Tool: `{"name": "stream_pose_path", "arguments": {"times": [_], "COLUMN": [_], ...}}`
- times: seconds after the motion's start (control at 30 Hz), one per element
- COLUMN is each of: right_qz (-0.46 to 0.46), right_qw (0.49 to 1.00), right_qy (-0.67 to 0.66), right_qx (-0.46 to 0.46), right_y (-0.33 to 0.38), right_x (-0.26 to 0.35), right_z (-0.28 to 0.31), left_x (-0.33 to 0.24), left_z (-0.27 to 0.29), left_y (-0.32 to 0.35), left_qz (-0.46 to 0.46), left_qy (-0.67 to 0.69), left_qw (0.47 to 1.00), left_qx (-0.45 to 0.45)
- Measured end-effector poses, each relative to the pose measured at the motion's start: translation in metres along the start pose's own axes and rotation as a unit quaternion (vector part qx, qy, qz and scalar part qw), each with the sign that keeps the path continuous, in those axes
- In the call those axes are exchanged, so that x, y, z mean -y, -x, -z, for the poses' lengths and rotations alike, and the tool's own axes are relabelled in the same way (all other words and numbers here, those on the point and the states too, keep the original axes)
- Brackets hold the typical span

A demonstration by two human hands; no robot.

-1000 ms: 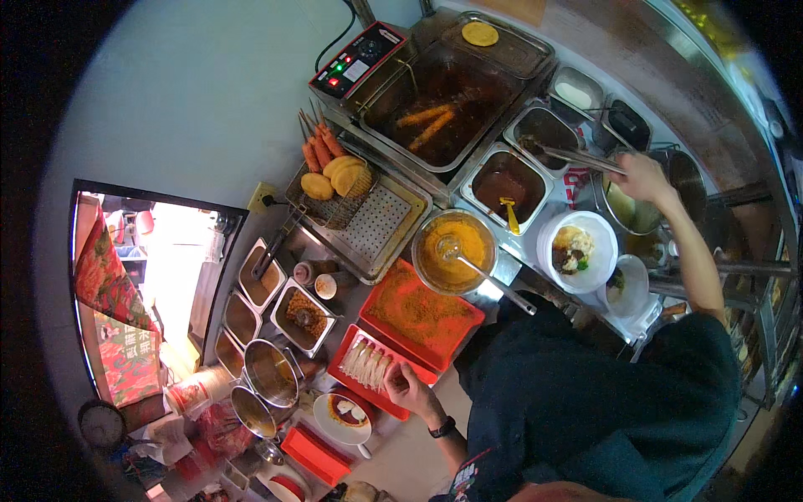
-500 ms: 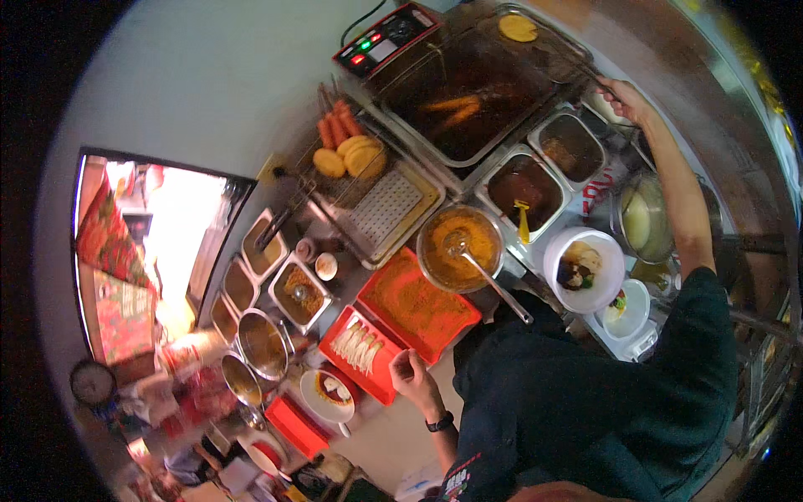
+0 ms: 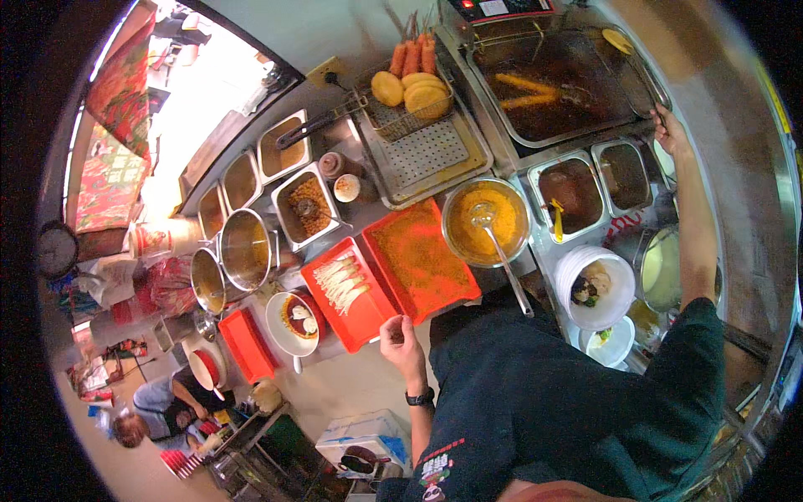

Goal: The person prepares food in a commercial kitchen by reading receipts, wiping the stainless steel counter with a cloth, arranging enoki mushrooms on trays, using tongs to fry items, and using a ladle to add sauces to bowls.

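Observation:
My right hand (image 3: 668, 134) grips a thin, dark-handled tool (image 3: 654, 90) at the right end of the deep fryer (image 3: 523, 138). Close to the tool's far end is a flat yellow disc (image 3: 617, 40); whether it is gripped or resting there I cannot tell. Two long golden fried sticks (image 3: 529, 99) lie in the dark oil. My left hand (image 3: 401, 345), with a dark wristband, is loosely curled and seems to hold nothing. It hovers beside the near corner of a red tray (image 3: 368, 328) with pale enoki-like bundles (image 3: 342, 284).
Orange-brown powder fills a second red tray (image 3: 422, 259). A ladle (image 3: 503, 259) stands in a steel bowl of orange sauce (image 3: 477, 209). A wire basket (image 3: 410, 117) holds yellow discs and skewered sausages. Sauce pans (image 3: 573, 201) and white bowls (image 3: 595, 289) stand right. Another person (image 3: 171, 406) is lower left.
The whole view has turned and shifted, showing more of the floor and another person at lower left. My right hand keeps its grip by the fryer; my left hand stays curled near the red trays.

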State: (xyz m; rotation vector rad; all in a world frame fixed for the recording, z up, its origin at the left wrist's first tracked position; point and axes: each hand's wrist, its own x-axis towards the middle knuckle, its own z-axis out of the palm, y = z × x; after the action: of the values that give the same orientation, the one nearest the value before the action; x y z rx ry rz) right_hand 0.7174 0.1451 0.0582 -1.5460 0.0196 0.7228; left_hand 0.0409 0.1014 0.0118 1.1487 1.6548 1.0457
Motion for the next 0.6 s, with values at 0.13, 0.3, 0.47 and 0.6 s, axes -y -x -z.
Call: {"name": "stream_pose_path", "arguments": {"times": [0.13,0.3,0.47,0.6], "right_qz": [0.028,0.018,-0.103,-0.134], "right_qw": [0.994,0.978,0.953,0.956], "right_qy": [0.103,0.202,0.252,0.228], "right_qx": [-0.001,0.050,0.132,0.130], "right_y": [0.045,0.129,0.121,0.107], "right_x": [0.006,0.009,-0.013,-0.028], "right_z": [0.003,0.007,-0.024,-0.060], "left_x": [0.005,0.018,0.009,-0.001], "left_z": [-0.002,0.003,-0.004,0.001], "left_y": [0.002,0.004,-0.004,-0.005], "left_qz": [0.011,0.032,0.014,0.028], "left_qy": [0.018,0.038,0.027,0.039], "left_qw": [1.000,0.999,0.999,0.999], "left_qx": [-0.017,-0.001,0.020,0.021]}}
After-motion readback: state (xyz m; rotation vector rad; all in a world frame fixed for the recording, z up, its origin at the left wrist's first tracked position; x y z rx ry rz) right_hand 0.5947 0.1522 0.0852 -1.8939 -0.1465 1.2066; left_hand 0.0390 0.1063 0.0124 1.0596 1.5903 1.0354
